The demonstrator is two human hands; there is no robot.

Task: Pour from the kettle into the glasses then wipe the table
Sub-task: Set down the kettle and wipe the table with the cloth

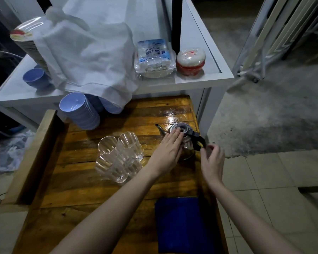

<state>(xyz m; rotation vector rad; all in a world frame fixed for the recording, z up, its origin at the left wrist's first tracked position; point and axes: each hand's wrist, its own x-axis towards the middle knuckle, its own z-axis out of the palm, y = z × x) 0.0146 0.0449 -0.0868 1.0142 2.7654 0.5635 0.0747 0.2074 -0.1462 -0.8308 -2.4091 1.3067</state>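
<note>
A glass kettle (186,143) with a metal lid and black handle stands near the right edge of the wooden table (92,191). My left hand (168,151) lies flat, fingers stretched onto the lid. My right hand (212,160) hovers just right of the handle, its fingertips at the handle's lower end, fingers curled but holding nothing. Several clear ribbed glasses (119,155) stand clustered left of the kettle. A folded blue cloth (182,224) rests on the near part of the table.
A stack of blue bowls (77,110) lies at the table's far left. Behind is a white counter (200,81) with a white cloth (86,57), a packet (154,57) and a red-and-white container (190,60). The tabletop looks wet near the kettle.
</note>
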